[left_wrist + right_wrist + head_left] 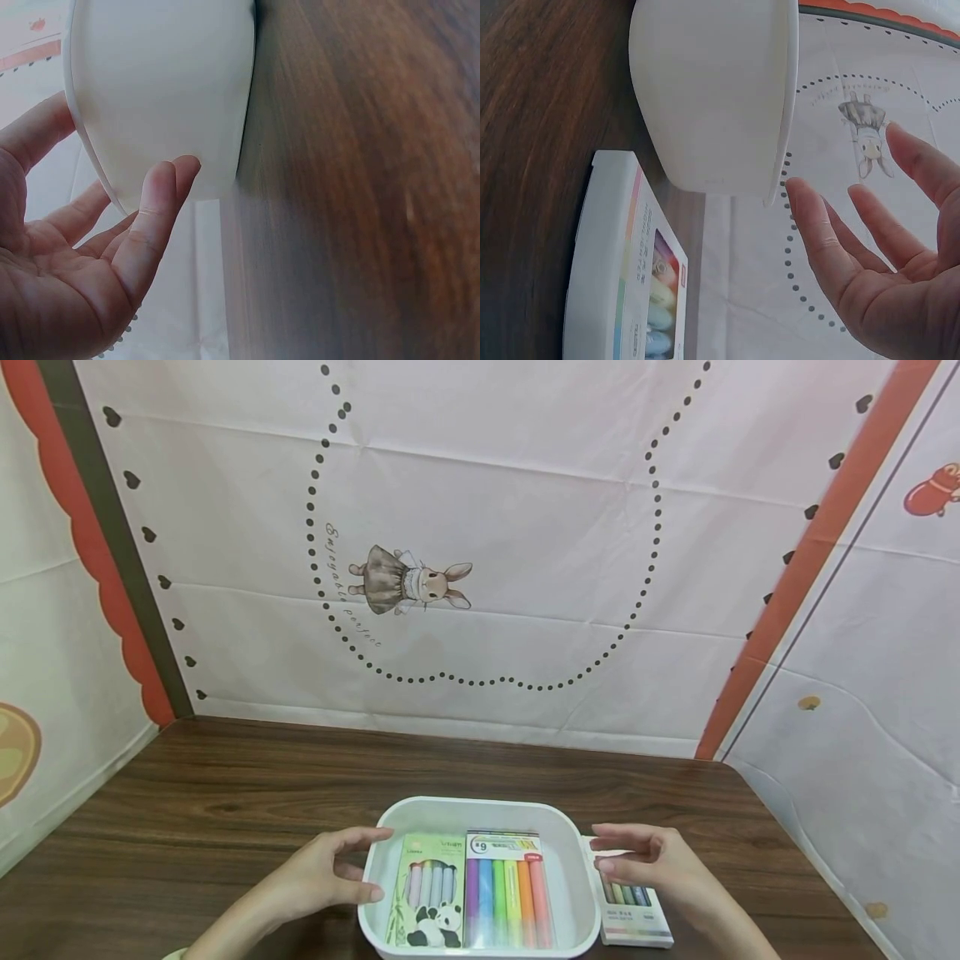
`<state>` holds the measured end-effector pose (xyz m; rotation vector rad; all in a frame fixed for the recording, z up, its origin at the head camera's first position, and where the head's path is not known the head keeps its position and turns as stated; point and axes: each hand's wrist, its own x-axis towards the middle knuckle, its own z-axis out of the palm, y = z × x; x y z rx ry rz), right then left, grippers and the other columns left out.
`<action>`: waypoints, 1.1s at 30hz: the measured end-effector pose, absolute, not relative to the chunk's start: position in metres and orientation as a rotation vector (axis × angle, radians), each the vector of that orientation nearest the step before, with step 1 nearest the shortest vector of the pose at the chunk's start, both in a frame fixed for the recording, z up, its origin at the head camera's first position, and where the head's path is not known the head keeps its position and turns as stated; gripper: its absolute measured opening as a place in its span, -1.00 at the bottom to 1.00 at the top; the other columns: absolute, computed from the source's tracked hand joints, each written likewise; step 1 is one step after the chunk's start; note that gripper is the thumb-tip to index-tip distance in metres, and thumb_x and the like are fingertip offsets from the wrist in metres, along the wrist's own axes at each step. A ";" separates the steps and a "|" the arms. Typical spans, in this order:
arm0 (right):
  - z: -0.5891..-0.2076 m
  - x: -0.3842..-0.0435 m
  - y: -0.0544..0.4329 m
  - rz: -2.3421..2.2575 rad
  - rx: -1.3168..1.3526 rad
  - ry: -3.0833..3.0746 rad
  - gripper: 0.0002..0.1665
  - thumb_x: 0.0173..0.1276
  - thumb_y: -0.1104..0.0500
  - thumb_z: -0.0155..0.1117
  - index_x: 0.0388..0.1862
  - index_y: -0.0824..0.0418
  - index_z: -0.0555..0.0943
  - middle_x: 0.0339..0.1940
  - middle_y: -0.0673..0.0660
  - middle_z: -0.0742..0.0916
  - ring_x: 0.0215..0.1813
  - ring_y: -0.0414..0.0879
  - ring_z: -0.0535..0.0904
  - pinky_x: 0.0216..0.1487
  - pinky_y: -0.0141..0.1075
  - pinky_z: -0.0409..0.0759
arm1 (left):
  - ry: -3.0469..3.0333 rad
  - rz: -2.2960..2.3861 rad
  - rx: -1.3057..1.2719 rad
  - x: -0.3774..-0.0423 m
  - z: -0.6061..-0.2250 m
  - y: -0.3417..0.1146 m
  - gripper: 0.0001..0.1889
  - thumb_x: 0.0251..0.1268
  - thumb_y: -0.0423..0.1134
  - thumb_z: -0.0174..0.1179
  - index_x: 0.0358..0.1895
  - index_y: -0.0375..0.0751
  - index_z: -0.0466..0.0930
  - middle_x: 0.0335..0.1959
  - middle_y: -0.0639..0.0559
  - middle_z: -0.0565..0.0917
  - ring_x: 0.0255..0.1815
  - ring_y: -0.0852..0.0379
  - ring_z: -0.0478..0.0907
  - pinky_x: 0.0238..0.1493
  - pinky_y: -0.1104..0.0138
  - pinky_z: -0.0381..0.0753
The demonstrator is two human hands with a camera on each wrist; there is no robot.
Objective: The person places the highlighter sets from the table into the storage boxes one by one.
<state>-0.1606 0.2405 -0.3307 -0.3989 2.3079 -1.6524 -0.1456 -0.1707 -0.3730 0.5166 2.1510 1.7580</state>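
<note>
A white plastic bin (573, 893) sits on the table. Inside it lie a green panda-printed box of pens (427, 893) and a clear pack of rainbow-coloured highlighters (510, 893), side by side. My left hand (330, 872) is at the bin's left side, fingers spread and loosely bent; its fingertips overlap the rim in the left wrist view. On the other side my right hand (648, 860) hovers near the right rim with relaxed, parted fingers and holds nothing. Below that hand a white box of pens (615, 262) with a window lies close beside the bin, partly covered by the hand.
The dark wood-grain table (247, 793) reaches back to a white printed cloth (525, 568) with a rabbit figure. More cloth hangs along the left and right sides.
</note>
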 end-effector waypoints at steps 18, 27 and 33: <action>-0.334 -0.157 0.255 -1.645 -0.356 2.349 -0.40 0.20 0.22 0.25 0.17 0.48 0.37 0.08 0.40 0.54 -0.05 -0.06 0.60 -0.11 -0.22 0.61 | 2.170 1.745 0.495 -0.145 -0.373 -0.171 -0.23 -0.04 -0.33 0.36 0.26 -0.50 0.19 0.16 -0.59 0.24 -0.17 -0.10 0.60 -0.27 0.22 0.64; -0.336 -0.157 0.262 -1.630 -0.346 2.387 -0.40 0.22 0.22 0.24 0.18 0.49 0.35 0.08 0.46 0.52 -0.03 -0.08 0.58 -0.11 -0.25 0.60 | 2.167 1.739 0.509 -0.146 -0.372 -0.171 -0.23 -0.04 -0.34 0.36 0.26 -0.51 0.19 0.09 -0.53 0.35 -0.21 -0.06 0.62 -0.27 0.22 0.64; -0.338 -0.157 0.265 -1.612 -0.291 2.399 -0.34 0.21 0.19 0.26 0.19 0.53 0.31 0.07 0.45 0.54 -0.06 -0.15 0.58 -0.11 -0.26 0.60 | 2.165 1.738 0.511 -0.146 -0.372 -0.171 -0.23 -0.04 -0.33 0.36 0.26 -0.51 0.18 0.09 -0.53 0.34 -0.22 -0.06 0.62 -0.27 0.22 0.64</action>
